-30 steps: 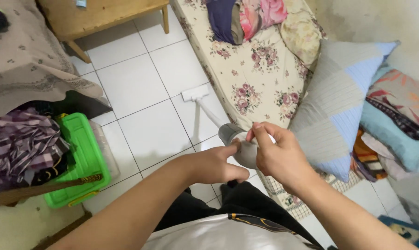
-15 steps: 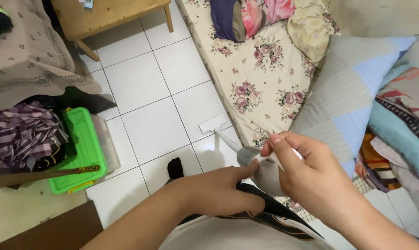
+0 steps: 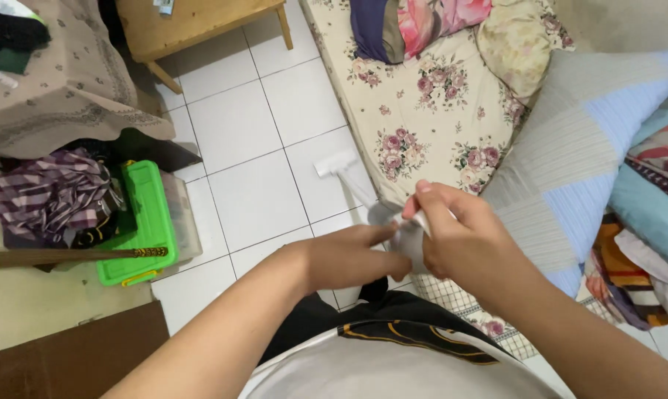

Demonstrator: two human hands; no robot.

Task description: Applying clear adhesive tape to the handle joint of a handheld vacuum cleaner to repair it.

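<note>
Bright, even indoor light fills the room, with no single source visible. The white floor tiles [image 3: 238, 118] show mild sheen but no harsh glare. Shadows are soft. Slight motion blur softens both hands; wide-angle distortion bends the edges.

A small grey handheld vacuum [image 3: 402, 235] with a long white nozzle [image 3: 346, 176] that widens to a flat tip. It points away and down toward the white tiled floor [image 3: 253, 125], beside the floral mattress [image 3: 423, 111], held in mid-air.
</note>
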